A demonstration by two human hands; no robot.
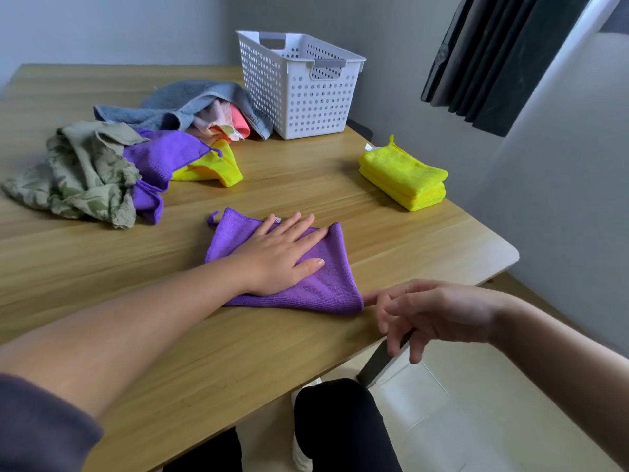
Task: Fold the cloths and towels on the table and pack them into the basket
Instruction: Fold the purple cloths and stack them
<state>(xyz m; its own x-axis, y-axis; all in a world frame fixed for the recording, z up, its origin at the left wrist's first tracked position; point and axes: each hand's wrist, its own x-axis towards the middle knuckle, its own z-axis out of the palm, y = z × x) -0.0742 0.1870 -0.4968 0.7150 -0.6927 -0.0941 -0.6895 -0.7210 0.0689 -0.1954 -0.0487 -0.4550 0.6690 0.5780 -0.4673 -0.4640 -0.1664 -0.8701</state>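
At centre frame, we log one folded purple cloth [323, 281], flat on the wooden counter [238, 342]. Our left hand [277, 255] lies palm down on it, fingers straight and spread, pressing it. Our right hand [432, 311], at lower right, holds nothing. Its fingers hang loosely apart, and the forefinger tip is at the cloth's lower right corner; we cannot tell whether it touches. Right of centre we count a stack of folded yellow cloths [403, 175], well apart from the rest. At upper centre stands a white perforated basket [306, 107], upright. At left, unfolded and heaped, are:
- a green leaf-print cloth [81, 175]
- a second purple cloth [160, 156]
- a yellow cloth [214, 168] partly under the purple one
- a grey towel [170, 103] draped over pink cloths [221, 122]

A dark curtain [476, 63] hangs at upper right.
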